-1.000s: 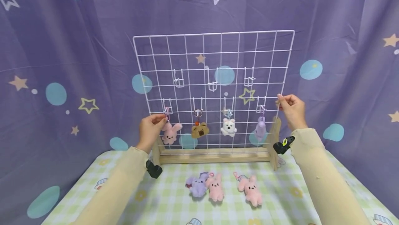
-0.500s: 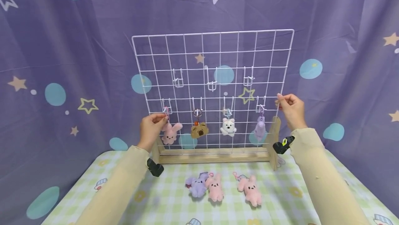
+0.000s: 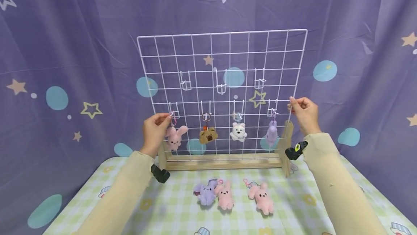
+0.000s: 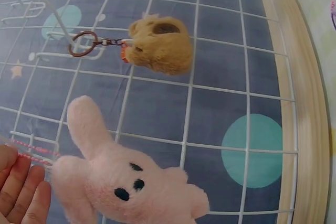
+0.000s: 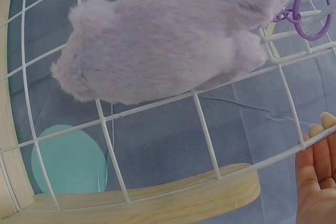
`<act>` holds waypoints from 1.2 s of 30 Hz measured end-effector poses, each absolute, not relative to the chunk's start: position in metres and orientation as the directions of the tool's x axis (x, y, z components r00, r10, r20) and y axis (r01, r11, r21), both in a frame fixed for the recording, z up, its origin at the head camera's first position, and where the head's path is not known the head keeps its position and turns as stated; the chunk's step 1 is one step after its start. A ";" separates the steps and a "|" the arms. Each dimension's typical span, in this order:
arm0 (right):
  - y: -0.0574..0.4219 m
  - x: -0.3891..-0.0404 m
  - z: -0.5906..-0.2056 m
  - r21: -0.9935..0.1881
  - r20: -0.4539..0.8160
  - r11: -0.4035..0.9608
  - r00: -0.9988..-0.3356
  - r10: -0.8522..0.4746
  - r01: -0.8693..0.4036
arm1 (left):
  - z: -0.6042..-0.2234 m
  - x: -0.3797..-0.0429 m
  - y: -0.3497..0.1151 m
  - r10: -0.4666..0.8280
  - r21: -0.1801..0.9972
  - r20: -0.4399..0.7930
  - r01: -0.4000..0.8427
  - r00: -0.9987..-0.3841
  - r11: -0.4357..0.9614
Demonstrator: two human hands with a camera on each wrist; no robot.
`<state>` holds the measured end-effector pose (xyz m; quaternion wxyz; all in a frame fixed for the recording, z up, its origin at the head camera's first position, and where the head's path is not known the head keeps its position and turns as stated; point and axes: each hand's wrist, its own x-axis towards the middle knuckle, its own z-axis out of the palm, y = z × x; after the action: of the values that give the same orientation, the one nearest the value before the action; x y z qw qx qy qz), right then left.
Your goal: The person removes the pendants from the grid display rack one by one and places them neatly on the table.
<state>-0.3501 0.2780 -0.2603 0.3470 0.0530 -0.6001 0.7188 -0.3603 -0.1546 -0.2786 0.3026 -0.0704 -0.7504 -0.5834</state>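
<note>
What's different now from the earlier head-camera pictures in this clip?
The left hand has moved up and slightly left at the pink chain, and the hanging pink rabbit has shifted a little left. The right hand still holds the edge of the wire grid; the other plush toys stayed put.

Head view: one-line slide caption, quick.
Left hand pinches the strap of a pink bunny; right hand holds the grid by its edge.

Left grip [image 3: 155, 132] pinches a pink strap [image 3: 174, 120], right grip [image 3: 305, 114] the white grid [image 3: 230, 70].
</note>
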 end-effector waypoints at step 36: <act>0.281 -0.356 -0.262 -0.829 0.480 -0.060 -0.762 0.435 -0.556 | -0.257 -0.312 -0.160 -0.285 0.787 0.610 0.605 -0.739 0.117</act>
<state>-0.3557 0.2813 -0.2622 0.3412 0.0511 -0.5946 0.7263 -0.3117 -0.1599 -0.2568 0.3407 -0.1202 -0.6651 -0.6535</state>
